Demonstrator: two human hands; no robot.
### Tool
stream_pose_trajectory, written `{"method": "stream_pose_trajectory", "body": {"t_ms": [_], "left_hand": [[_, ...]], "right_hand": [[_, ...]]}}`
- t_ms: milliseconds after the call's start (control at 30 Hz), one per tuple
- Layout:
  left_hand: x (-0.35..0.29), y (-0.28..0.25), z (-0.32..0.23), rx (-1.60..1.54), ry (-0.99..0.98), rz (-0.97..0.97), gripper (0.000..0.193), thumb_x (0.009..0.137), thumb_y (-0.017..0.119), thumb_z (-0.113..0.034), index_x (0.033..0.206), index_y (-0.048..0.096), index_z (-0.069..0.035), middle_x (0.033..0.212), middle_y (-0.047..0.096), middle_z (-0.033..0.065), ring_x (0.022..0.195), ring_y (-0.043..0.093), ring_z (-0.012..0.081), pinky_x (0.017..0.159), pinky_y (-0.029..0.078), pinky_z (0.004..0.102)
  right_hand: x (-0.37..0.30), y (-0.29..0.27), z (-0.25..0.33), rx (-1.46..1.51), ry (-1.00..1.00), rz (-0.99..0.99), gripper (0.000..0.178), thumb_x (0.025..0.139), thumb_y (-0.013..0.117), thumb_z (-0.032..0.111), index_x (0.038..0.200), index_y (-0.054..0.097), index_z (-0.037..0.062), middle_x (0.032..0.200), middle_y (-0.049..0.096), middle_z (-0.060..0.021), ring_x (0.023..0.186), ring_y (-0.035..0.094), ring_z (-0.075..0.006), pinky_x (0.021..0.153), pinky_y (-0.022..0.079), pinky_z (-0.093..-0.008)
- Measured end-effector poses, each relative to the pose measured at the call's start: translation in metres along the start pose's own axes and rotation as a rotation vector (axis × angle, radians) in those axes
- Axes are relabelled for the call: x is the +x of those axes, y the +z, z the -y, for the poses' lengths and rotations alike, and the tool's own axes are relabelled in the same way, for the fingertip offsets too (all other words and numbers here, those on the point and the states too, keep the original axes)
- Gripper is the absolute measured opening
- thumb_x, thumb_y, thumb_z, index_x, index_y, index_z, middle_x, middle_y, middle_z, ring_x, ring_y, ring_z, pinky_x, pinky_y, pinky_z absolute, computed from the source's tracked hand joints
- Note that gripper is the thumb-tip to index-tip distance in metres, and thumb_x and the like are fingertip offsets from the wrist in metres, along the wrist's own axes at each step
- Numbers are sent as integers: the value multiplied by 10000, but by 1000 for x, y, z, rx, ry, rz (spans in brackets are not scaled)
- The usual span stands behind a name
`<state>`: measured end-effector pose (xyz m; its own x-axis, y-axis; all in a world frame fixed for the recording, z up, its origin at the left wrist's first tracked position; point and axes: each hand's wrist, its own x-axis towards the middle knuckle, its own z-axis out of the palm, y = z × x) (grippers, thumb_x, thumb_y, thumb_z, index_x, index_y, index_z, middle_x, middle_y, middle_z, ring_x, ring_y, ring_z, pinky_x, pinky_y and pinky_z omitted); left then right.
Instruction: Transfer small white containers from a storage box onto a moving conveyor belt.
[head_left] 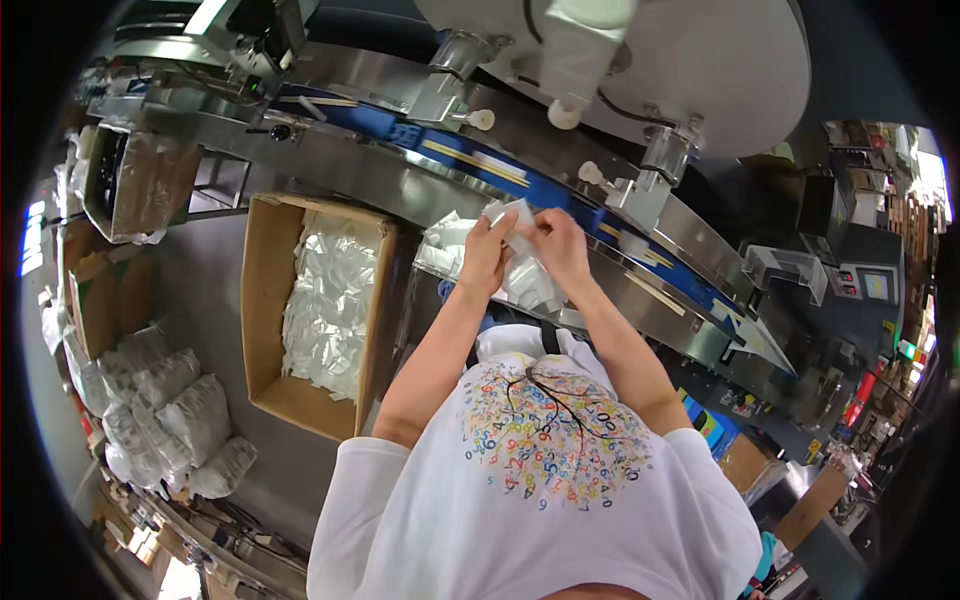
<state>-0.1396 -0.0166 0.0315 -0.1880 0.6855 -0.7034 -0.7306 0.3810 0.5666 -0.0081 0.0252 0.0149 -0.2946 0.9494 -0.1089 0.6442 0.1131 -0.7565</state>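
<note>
both hands, left hand [487,255], right hand [560,245], pinching small white packets [510,215]; blue conveyor belt [545,185], packing room

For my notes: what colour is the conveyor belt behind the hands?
Blue, seen in the head view: conveyor belt.

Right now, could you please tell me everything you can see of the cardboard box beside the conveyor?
The cardboard box is brown, rectangular and open at the top, its flaps folded out. It looks like plain corrugated board. It stands on the grey floor to the person's left, beside the metal conveyor frame. Small white packets fill it in a loose heap. Neither hand touches it.
</note>
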Motion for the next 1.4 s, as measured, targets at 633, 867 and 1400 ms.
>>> {"method": "stream_pose_trajectory", "body": {"t_ms": [633,867,1400], "left_hand": [[5,-68,-16,-100,189,-118,233,873,547,-260,917,587,-35,834,607,24,712,550,87,636,428,227],[-4,-89,-18,286,523,-267,196,858,570,-186,955,599,-18,838,569,53,785,522,119,680,428,255],[45,-301,12,1736,-53,-332,399,715,671,-294,1010,573,-44,1074,560,113,1011,507,303,841,439,391]], "right_hand": [[79,19,22,-546,-393,-73,192,744,670,183,848,609,32,853,577,-117,742,561,-262,677,452,-348],[36,61,52,119,-105,292,234,723,692,120,906,584,23,881,569,-99,786,563,-217,700,444,-302],[28,88,56,-679,-402,256,203,691,691,180,851,606,88,793,533,-92,842,526,-262,745,433,-361]]}}
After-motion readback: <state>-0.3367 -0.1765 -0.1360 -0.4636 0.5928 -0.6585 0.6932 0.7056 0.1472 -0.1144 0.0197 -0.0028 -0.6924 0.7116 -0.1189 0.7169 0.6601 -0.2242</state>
